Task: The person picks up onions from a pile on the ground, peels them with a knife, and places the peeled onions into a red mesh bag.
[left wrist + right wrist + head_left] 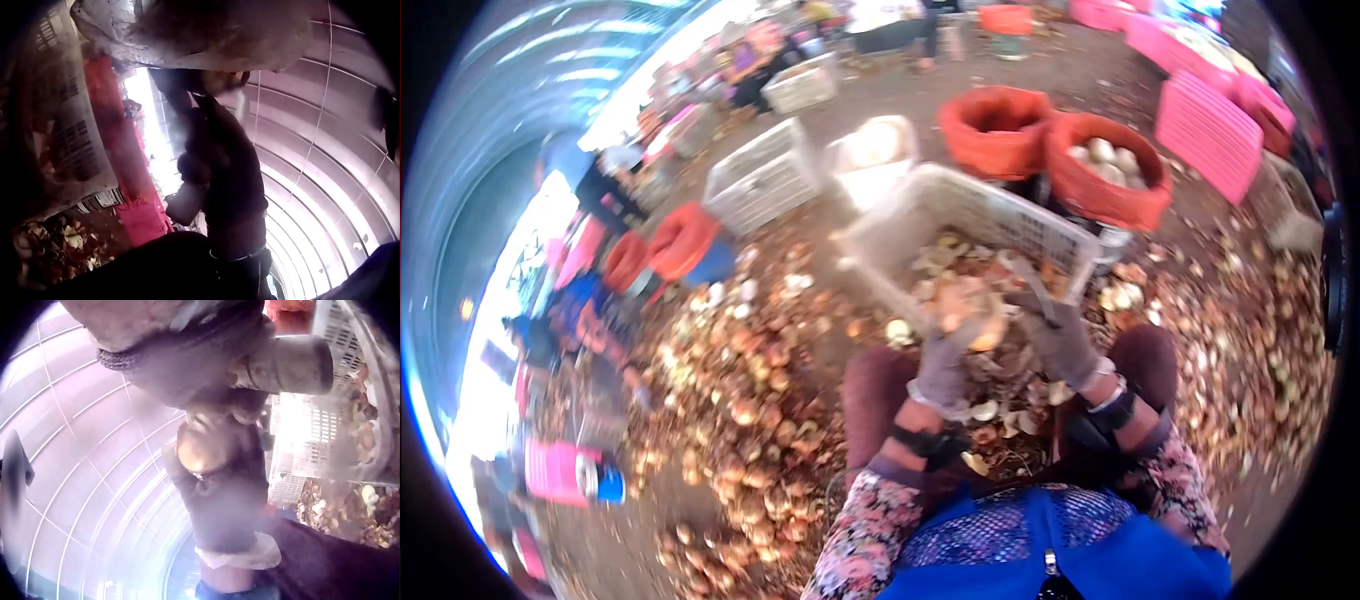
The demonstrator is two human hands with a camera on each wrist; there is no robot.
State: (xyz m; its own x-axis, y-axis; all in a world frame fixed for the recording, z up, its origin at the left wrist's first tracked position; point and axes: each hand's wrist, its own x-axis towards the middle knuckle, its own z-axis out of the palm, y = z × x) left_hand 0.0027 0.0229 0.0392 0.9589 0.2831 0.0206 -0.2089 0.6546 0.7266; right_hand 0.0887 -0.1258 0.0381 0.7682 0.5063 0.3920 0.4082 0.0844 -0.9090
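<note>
Both hands wear greyish work gloves and meet over the near side of a white plastic crate (880, 235). My left hand (948, 368) holds an onion (988, 335); in the right wrist view the pale, rounded onion (203, 450) shows between its gloved fingers. Close beside it, my right hand (1062, 345) grips a slim tool (1032, 283). Its thick, grey, cylindrical handle (290, 364) sticks out from the fist in the right wrist view. Blur hides the tool's working end. Onions and loose skins (945, 255) lie inside the crate.
Onions (750, 440) and peelings cover the ground at both sides. Beyond the crate stand two red-lined buckets (990, 125), (1115, 195), one with peeled white onions. More white crates (762, 180) and pink crates (1210, 135) surround them. Other people sit at the left (580, 310).
</note>
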